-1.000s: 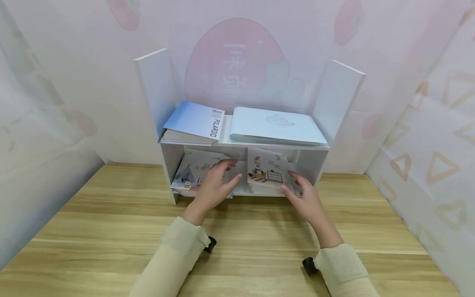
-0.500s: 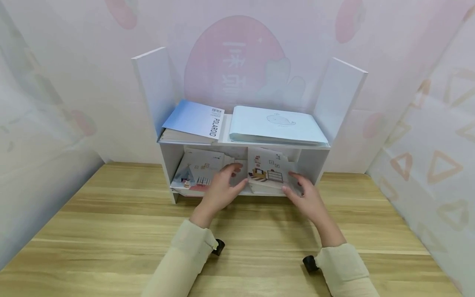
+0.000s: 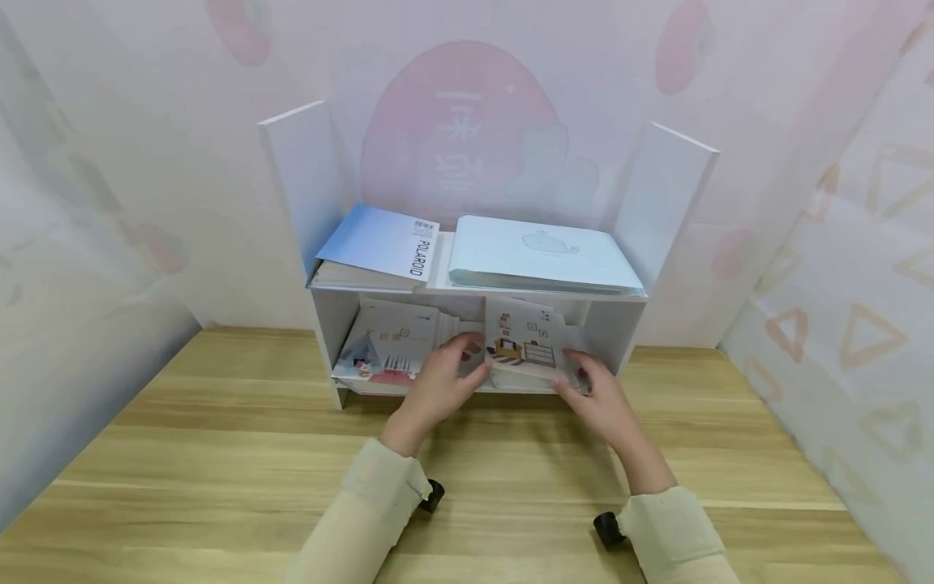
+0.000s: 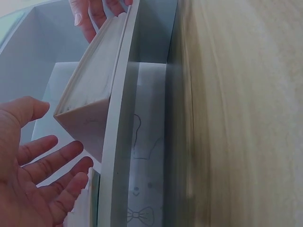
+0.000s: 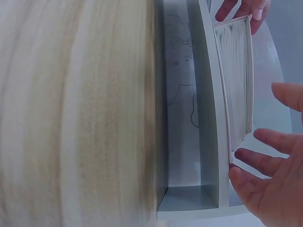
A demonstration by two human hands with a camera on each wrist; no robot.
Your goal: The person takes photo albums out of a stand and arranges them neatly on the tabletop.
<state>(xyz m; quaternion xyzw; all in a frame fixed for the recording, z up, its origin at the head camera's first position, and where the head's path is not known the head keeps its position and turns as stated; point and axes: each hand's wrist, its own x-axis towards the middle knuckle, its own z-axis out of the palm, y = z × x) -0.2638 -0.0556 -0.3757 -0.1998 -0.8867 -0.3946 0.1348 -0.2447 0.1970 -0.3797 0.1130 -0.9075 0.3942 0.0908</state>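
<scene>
A photo album [image 3: 525, 334] with a printed room scene on its cover lies on the lower shelf's right side. My left hand [image 3: 439, 388] is by its spine, thumb and fingers spread; in the left wrist view that hand [image 4: 40, 175] appears slightly apart from the spine [image 4: 87, 124]. At the album's other end is my right hand [image 3: 600, 399], its fingers extended. The right wrist view has this hand [image 5: 274, 165] with fingertips at the edge of the album's pages [image 5: 235, 80]; whether every finger touches cannot be told.
Another album [image 3: 394, 341] lies on the lower shelf's left side. Above, a blue POLAROID album [image 3: 387, 243] and a pale blue whale album [image 3: 543, 253] lie on the white desktop shelf [image 3: 445, 261]. It stands on a wooden table [image 3: 241, 454] before a printed backdrop [image 3: 467, 122].
My left hand has moved right, from the left album towards the right album's spine. My right hand stays at that album's right end, its fingers slightly closer in.
</scene>
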